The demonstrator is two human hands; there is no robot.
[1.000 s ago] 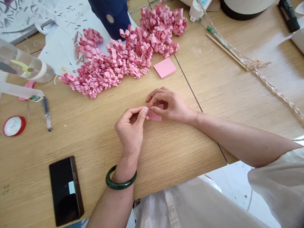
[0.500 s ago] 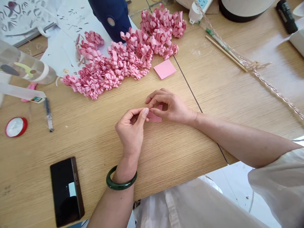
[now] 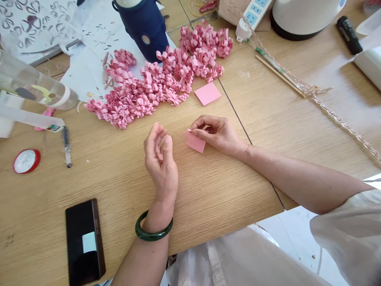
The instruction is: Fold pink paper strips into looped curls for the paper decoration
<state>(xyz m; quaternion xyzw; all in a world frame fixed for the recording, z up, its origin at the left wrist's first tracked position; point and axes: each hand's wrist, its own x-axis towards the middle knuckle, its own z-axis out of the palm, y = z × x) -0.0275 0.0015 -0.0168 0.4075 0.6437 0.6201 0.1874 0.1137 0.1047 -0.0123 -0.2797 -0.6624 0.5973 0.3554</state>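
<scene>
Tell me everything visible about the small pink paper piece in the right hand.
The pink paper piece is a small, flat rectangle of thin, matte pink paper. Faint parallel lines run across it; whether they are cuts or creases I cannot tell. It sits tilted, with its upper corner pinched in the right hand. Its lower edge lies at or just above the wooden table. The left hand is beside it but apart, not touching it.

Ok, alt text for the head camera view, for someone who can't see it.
A person's right hand pinches a small pink paper piece at a wooden table; the left hand, wearing a green bangle, is open beside it, not touching. Beyond lie a heap of curled pink paper and a pink square.
</scene>
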